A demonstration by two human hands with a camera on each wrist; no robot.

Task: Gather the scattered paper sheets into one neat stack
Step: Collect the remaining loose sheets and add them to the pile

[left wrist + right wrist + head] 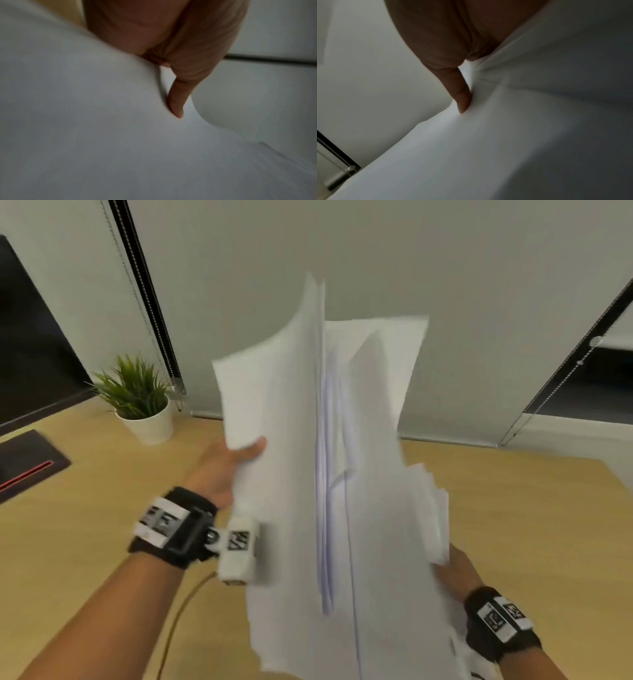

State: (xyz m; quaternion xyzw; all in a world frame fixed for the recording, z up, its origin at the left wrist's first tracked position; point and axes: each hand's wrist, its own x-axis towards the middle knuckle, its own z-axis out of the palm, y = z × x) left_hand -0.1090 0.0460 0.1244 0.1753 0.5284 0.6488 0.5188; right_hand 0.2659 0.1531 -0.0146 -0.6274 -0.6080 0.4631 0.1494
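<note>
A loose bundle of white paper sheets (329, 467) stands nearly upright above the wooden desk (85, 508), its edges uneven and fanned at the top. My left hand (239, 453) grips the bundle's left edge, thumb on the near face. The left wrist view shows that thumb (178, 102) pressed into the paper (102, 135). My right hand (455, 566) grips the lower right edge, mostly hidden behind the sheets. Its thumb (462, 97) presses on the paper (505, 148) in the right wrist view. The other fingers of both hands are hidden behind the sheets.
A small potted plant (140, 402) in a white pot stands at the back left of the desk. A dark monitor (30, 354) and its base (27, 463) are at the far left. Window blinds with bead chains (150, 313) hang behind the desk.
</note>
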